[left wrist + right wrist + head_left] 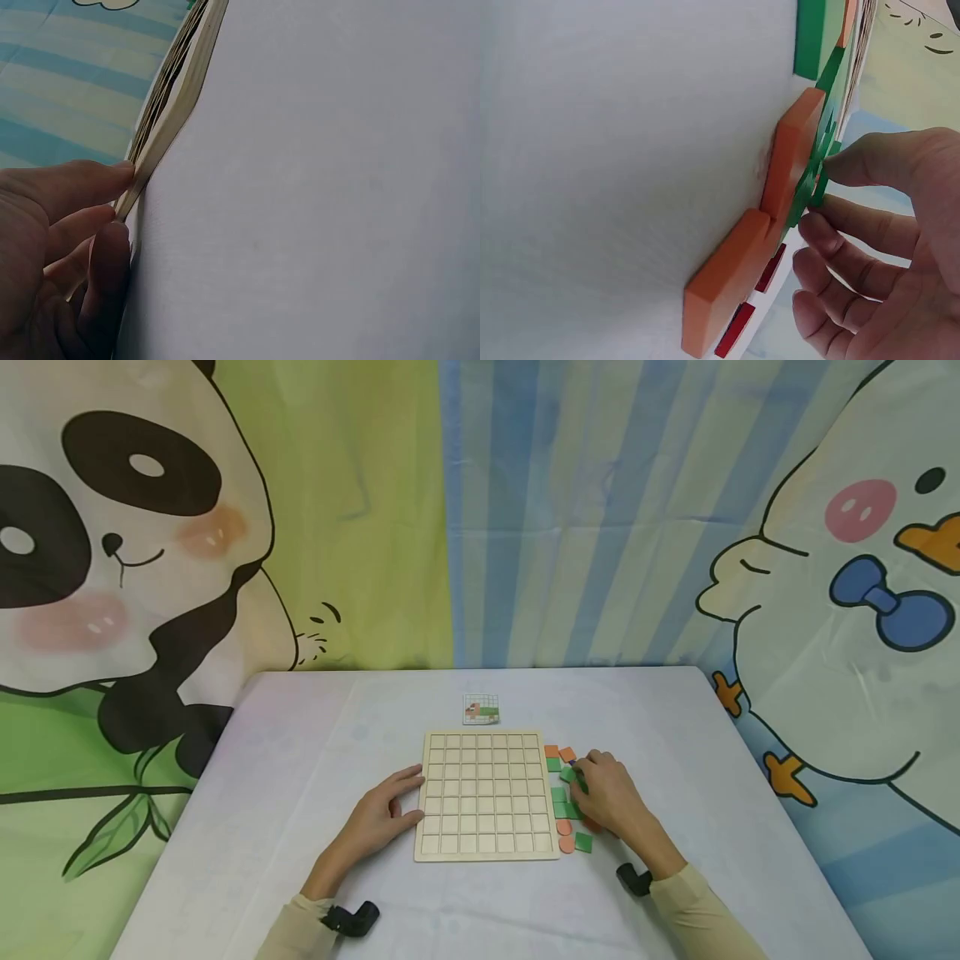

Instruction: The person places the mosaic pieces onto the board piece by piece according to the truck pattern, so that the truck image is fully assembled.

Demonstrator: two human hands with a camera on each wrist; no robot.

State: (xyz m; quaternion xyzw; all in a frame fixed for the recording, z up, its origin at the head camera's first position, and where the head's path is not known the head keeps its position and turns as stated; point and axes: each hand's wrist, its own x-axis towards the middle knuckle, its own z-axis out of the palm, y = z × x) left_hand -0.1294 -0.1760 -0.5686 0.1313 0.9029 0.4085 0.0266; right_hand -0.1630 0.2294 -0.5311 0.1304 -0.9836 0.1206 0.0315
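Note:
A pale wooden grid board (487, 796) lies flat on the table. My left hand (378, 810) rests at the board's left side, its thumb and fingertips touching the edge; the left wrist view shows the fingers (90, 184) against that rim. To the right of the board, my right hand (611, 789) pinches a green square tile (821, 187) between thumb and index finger, just over the loose tiles. Green squares (558, 795), orange squares (567, 754) and round orange pieces (564, 827) lie around it, partly hidden beneath the hand.
A small picture card (481, 709) showing a coloured grid pattern lies behind the board. Orange tiles (727, 281) and red tiles (736, 330) appear close by in the right wrist view. White cloth covers the table (300, 718), and printed curtains (577, 510) hang behind it.

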